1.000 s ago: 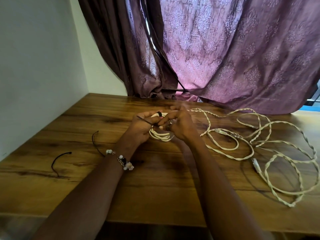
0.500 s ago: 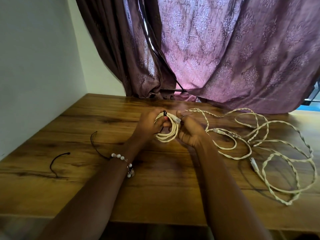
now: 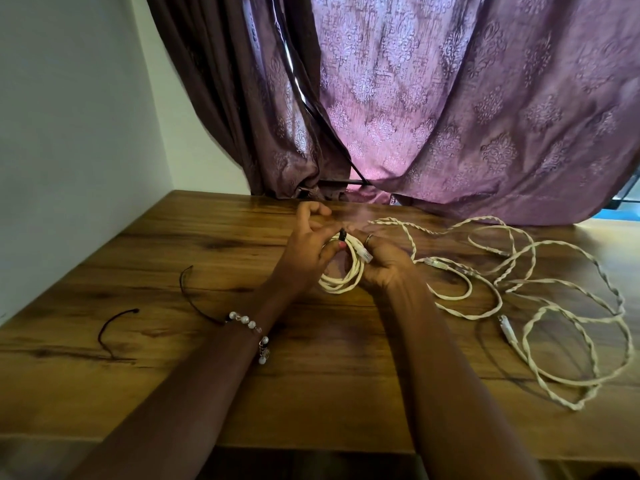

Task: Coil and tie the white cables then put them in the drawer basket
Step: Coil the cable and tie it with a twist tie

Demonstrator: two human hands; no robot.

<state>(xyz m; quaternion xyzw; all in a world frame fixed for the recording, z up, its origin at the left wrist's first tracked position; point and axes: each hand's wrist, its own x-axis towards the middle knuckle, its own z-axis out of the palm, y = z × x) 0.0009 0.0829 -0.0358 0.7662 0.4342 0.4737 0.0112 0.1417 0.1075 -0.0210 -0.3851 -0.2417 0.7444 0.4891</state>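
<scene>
Wooden table (image 3: 138, 258) against purple curtains (image 3: 450, 116); loose white cables (image 3: 540, 306) and black ties (image 3: 110, 327) flank the coiled cable (image 3: 346, 275), clasped in each hand's grip: left hand (image 3: 308, 251), right hand (image 3: 384, 265).

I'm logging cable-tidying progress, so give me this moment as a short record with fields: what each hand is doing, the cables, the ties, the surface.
left hand: pinches the black tie on the coil's top
right hand: holds the coil's right side
coiled cable: white, looped, held between both hands just above the table
black tie: at the coil's top
loose cables: white, twisted, uncoiled, right of the hands
spare ties: two black, on the table at left
table: wooden
drawer basket: not in view
</scene>
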